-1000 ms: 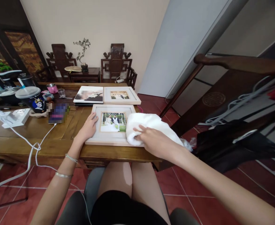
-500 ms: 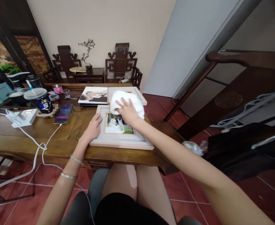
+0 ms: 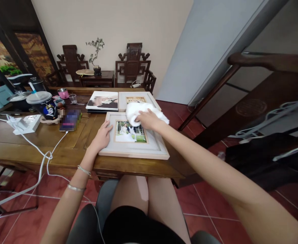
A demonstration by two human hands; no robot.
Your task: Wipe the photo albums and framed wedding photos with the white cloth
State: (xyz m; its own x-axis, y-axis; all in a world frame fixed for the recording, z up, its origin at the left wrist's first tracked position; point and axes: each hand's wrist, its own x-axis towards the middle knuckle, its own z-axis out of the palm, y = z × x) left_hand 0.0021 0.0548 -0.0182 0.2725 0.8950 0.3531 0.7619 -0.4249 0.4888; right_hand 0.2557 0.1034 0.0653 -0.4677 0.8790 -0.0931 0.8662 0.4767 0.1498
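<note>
A light wooden picture frame (image 3: 128, 155) lies flat near the table's front edge, with a wedding photo (image 3: 125, 132) in its pale mat. My left hand (image 3: 103, 136) grips the frame's left side, fingers over the rim and thumb hardly visible. Over the frame's far right part, my right hand (image 3: 151, 119) holds a bunched white cloth (image 3: 139, 112), fingers curled into it. The cloth covers the far right corner and overlaps the near edge of a second picture frame (image 3: 151, 97) behind. Beside that one lies a photo panel (image 3: 102, 100).
To the left on the wooden table (image 3: 85, 127) are a phone (image 3: 70, 120) on a charging cable, a power strip (image 3: 30, 123), a lidded cup (image 3: 43, 105), a pink cup (image 3: 63, 93) and a small clear cup (image 3: 73, 98). A wooden chair (image 3: 250, 98) stands at the right.
My right hand has moved the cloth right and slightly nearer, its fingers now more curled. More of both framed pictures shows. My left hand stays on the frame's left side.
</note>
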